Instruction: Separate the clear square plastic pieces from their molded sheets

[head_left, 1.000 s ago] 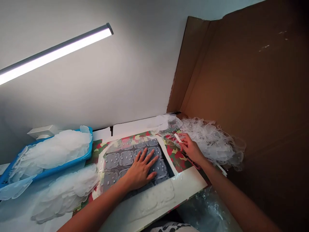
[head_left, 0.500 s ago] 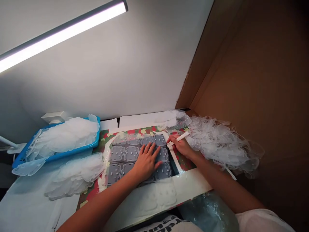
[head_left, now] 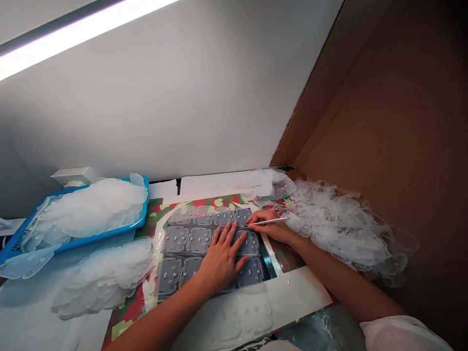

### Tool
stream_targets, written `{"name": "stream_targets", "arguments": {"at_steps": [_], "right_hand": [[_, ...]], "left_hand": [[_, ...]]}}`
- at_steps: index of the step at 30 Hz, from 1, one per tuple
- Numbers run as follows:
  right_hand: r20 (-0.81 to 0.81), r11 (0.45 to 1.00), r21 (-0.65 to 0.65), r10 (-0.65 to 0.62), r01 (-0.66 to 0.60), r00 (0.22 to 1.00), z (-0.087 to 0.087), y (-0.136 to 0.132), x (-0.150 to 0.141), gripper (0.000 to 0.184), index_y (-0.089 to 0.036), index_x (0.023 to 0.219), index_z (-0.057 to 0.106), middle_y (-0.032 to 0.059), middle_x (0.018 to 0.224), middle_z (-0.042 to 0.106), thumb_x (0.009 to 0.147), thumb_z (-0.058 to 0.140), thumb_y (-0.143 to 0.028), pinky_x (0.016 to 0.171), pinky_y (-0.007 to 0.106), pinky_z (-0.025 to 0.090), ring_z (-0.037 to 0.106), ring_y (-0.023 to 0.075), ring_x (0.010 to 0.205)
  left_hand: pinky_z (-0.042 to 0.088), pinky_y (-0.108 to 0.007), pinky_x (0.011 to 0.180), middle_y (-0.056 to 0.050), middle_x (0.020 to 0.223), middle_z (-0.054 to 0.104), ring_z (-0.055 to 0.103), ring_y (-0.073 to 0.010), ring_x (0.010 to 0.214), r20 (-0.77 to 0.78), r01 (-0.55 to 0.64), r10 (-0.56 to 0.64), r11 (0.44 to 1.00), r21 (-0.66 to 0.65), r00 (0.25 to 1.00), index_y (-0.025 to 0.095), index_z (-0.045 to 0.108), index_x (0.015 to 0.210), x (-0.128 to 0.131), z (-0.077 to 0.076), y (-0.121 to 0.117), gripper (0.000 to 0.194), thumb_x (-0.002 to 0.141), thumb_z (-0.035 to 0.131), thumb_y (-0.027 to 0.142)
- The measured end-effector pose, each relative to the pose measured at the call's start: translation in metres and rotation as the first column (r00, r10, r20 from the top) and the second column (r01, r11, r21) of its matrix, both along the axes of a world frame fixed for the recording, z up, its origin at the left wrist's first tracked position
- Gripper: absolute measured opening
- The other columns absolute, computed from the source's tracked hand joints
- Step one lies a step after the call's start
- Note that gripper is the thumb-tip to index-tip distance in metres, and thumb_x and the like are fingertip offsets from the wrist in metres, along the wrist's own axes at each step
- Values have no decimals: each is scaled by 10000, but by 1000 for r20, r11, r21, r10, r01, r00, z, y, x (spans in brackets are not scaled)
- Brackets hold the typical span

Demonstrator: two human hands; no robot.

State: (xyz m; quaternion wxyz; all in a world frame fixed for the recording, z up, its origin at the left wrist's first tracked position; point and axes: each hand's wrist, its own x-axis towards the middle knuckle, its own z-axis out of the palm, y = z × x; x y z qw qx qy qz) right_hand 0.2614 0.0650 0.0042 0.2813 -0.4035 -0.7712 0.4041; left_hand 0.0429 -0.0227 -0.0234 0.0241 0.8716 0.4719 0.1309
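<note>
The left hand's (head_left: 222, 259) fingers lie open and spread, pressed flat on a grid of grey moulded pieces (head_left: 199, 241) with small raised bumps. The right hand's (head_left: 272, 227) fingers are closed in a pinch around a thin white stick (head_left: 272, 221), whose tip points left across the top right corner of the grid.

The grid sits under a clear plastic sheet (head_left: 175, 217) and looks light and soft, likely to bend or slip, so it seems best steadied with a flat palm or lifted by its edge rather than pinched in the middle. The film looks thin and easily creased.

Beneath lies a red and green patterned mat (head_left: 281, 251), with white strips (head_left: 272, 256) along the grid's right side. A white board (head_left: 296, 297) with clear moulded plastic (head_left: 248, 312) on it lies nearest the person.

To the right, a loose heap of clear plastic scraps (head_left: 340, 229) spreads against a cardboard wall (head_left: 365, 146), leaving little room there. To the left, a blue tray (head_left: 98, 234) holds stacked clear pieces, and more clear pieces (head_left: 106, 278) lie just below it. A white wall (head_left: 164, 97) closes the far side.
</note>
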Motion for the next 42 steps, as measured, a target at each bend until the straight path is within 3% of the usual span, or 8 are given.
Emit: {"name": "stream_targets", "arguments": {"at_steps": [9,16,23,31,33,38,40,42], "right_hand": [[150,974,189,95,-123,984,-8,3,2,186,-244,847,698,56,1006,731,908,571,-366,855,368,494,661,227,933],[420,768,498,193,-403,887,-13,-1,-3,199,-217,961,672,123,1199,668,956,473,-211,924,439,466,610,250,1068],[145,866,488,-206,111,968,-3,24,9,294,-211,1083,635,103,1064,688,986,368,-286,883,377,473,630,247,1004],[-83,471,591,-773,656,629,39,44,67,200,-205,878,618,91,913,699,906,443,-298,704,314,419,596,209,753],[-82,521,547,-745,655,662,42,43,65,197,-209,790,588,71,837,688,893,464,-322,662,300,402,570,192,704],[-111,856,224,-452,466,885,44,31,32,279,-205,703,557,35,786,678,884,509,-412,619,281,407,566,175,686],[-123,904,172,-374,391,919,46,14,16,261,-204,780,625,35,843,693,892,516,-412,631,280,412,581,181,724],[-91,941,169,-280,292,956,49,-8,-1,240,-214,862,681,27,851,696,900,515,-383,652,281,409,586,183,747]], "left_hand": [[230,-531,1162,-114,1590,238,223,-301,1457,13,-1,2,999,-42,1000,230,322,1493,0,-1,1,651,924,470,510],[247,-555,1146,-138,1615,121,109,-369,1469,45,-34,36,998,-46,998,263,358,1471,1,-4,0,633,900,538,467],[253,-650,1096,-100,1626,71,59,-458,1449,80,-53,56,998,-28,995,323,384,1455,2,-6,0,612,888,563,469],[246,-669,1084,-112,1618,110,64,-487,1437,86,-48,53,997,-55,995,346,397,1449,1,-5,0,616,875,581,477],[238,-680,1078,-123,1611,139,66,-491,1435,95,-32,40,996,-86,995,341,407,1446,-1,-4,1,621,873,568,519],[259,-635,1094,-147,1510,389,238,-412,1425,306,17,55,974,-227,951,266,570,1322,-6,13,18,573,868,513,611],[347,-553,1075,-156,1355,564,443,-340,1319,554,58,165,930,-364,816,211,633,1219,-4,25,33,562,897,437,629],[473,-470,962,-159,1161,676,622,-286,1099,733,224,384,782,-581,562,167,653,1123,-1,36,50,633,898,355,679]]}}
